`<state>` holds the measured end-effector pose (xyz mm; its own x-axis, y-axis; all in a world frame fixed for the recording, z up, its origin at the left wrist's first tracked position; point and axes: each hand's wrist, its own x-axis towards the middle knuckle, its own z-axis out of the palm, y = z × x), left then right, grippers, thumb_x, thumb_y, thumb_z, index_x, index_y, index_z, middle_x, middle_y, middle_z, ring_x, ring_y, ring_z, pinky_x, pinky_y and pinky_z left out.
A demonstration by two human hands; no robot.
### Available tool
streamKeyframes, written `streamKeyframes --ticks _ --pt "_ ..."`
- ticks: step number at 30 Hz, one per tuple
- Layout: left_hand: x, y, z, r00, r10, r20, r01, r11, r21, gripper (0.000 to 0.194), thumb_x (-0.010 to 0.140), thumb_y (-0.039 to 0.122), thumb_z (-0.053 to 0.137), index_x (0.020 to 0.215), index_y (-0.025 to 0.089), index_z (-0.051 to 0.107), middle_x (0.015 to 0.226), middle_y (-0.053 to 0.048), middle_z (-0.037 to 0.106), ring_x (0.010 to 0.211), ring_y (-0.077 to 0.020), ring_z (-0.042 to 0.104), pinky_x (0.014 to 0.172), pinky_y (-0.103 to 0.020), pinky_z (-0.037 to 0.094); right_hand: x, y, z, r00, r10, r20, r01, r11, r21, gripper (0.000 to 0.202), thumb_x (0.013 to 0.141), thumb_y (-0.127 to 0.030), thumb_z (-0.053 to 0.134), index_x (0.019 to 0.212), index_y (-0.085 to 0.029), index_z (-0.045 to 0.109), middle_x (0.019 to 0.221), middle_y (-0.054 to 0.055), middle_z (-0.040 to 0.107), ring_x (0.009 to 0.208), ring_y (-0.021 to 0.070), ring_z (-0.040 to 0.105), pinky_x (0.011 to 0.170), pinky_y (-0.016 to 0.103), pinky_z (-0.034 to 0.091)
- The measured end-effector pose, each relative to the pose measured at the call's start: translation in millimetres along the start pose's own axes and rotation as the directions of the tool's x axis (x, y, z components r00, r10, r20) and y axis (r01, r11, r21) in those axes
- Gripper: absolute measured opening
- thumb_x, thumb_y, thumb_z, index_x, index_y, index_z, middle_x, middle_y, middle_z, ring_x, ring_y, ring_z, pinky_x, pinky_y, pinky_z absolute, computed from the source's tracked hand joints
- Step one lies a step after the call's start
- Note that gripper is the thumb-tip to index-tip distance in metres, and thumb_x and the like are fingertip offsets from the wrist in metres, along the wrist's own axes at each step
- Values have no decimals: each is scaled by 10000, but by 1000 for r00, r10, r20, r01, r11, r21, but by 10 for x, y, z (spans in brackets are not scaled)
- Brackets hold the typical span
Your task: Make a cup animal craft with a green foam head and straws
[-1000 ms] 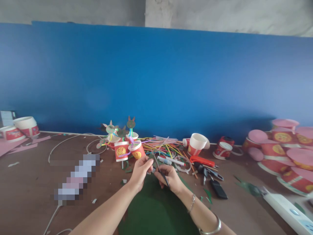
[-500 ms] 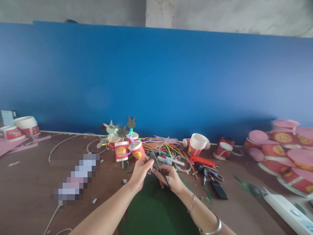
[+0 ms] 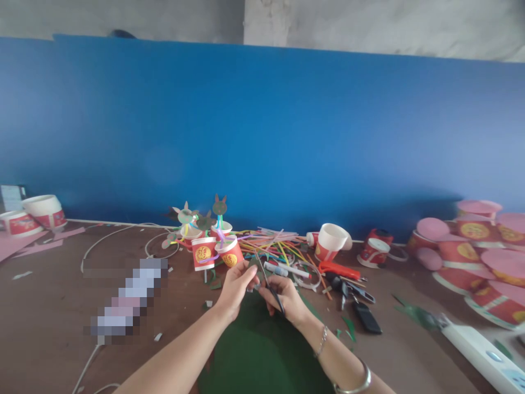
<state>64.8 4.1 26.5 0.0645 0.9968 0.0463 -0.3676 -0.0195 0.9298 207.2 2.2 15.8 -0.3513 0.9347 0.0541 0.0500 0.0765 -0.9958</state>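
My left hand [image 3: 237, 287] pinches a small dark green piece of paper [image 3: 255, 266] between thumb and fingers. Closed round the dark handles of a pair of scissors [image 3: 275, 298] is my right hand [image 3: 286, 300]; the blades point up and left, beside the green piece. Whether the blades touch the piece is too small to tell. Beneath both hands lies a large dark green sheet [image 3: 262, 350]. Just beyond my left hand stand red paper cups [image 3: 204, 253] with animal-head cutouts [image 3: 220, 206] on coloured stems.
Coloured pipe cleaners [image 3: 274, 238], markers [image 3: 293, 270], an orange-red tool [image 3: 339, 270] and keys with a black fob [image 3: 367, 317] lie beyond and right. Pink-topped cups [image 3: 463, 257] are piled at right, near a white power strip [image 3: 484, 355]. More cups [image 3: 45, 210] stand far left, before a blue partition [image 3: 262, 131].
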Motion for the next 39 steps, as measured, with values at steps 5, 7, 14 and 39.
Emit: streamKeyframes --ticks 5,7,14,39 --pt "14 7 -6 1000 -1 31 1 1000 24 257 714 325 662 628 155 490 514 27 558 466 -59 429 489 -181 326 0 6 3 1000 -1 15 0 1000 18 310 701 -428 667 724 -134 572 440 -54 511 343 67 470 347 172 402" --pt "18 5 -8 1000 -1 31 1 1000 16 255 712 321 663 627 156 489 512 31 552 468 -58 429 492 -181 328 3 14 -1 1000 -8 15 8 1000 8 309 708 -429 660 714 -135 568 430 -56 503 333 65 459 337 169 388" --pt "15 3 -11 1000 -13 5 14 1000 -3 256 704 309 669 618 156 483 510 38 530 479 -54 424 502 -172 322 5 39 -12 1000 -1 5 1 1000 -12 286 713 -411 654 684 -146 549 398 -67 474 302 58 420 306 163 358" --pt "24 -11 -23 1000 14 -6 -14 1000 2 270 699 306 663 576 155 476 488 61 422 468 -52 339 479 -181 260 4 25 -18 999 3 32 -2 1000 -31 279 718 -404 655 686 -149 546 404 -71 465 309 55 425 309 157 371"
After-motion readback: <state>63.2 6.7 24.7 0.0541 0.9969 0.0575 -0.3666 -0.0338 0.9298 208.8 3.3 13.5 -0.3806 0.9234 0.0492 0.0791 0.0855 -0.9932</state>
